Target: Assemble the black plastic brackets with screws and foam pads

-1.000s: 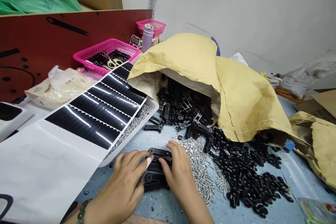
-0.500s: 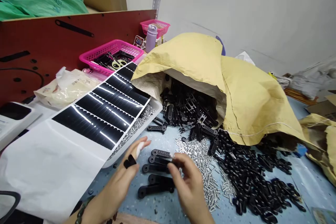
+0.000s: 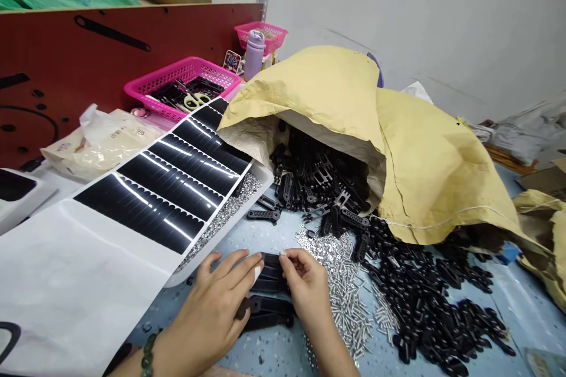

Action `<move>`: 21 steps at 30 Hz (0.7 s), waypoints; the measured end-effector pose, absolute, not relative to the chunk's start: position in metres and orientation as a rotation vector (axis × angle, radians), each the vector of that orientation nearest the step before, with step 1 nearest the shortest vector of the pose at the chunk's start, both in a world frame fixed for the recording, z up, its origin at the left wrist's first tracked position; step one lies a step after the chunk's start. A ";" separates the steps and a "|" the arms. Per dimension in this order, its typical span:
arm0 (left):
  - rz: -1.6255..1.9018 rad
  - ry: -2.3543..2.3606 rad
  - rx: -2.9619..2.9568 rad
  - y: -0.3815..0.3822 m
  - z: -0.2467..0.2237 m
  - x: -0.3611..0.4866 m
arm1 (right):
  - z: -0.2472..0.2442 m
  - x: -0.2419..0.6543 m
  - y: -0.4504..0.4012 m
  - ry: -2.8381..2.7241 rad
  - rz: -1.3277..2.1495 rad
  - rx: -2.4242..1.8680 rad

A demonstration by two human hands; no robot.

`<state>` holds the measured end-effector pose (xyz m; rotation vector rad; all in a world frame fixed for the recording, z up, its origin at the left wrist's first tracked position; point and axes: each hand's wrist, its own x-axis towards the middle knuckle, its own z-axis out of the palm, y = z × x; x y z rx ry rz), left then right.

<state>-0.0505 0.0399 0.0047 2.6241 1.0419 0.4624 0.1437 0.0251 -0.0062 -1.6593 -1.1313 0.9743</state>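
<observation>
the left hand [image 3: 216, 303] and right hand [image 3: 307, 290] hold a black plastic bracket [image 3: 270, 274] in curled, closed-in fingers [image 3: 289, 258], just beside loose steel screws [image 3: 342, 288].

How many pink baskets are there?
2. The big pink basket holds scissors; the smaller pink basket sits behind it, by the water bottle. More could be hidden.

black plastic brackets [image 3: 270, 275] | perforated, elongated | lying flat, loosely stacked, overlapping
</observation>
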 end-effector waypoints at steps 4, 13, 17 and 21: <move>0.460 1.044 2.614 0.040 0.004 -0.051 | -0.008 0.145 0.026 -1.085 0.982 -1.657; 0.523 1.053 2.608 0.041 0.009 -0.044 | -0.006 0.142 0.027 -1.275 0.809 -1.742; 0.608 1.115 2.603 0.041 0.011 -0.032 | -0.003 0.141 0.030 -1.416 0.682 -1.837; 0.645 1.120 2.619 0.042 0.010 -0.028 | -0.001 0.139 0.032 -1.468 0.661 -1.900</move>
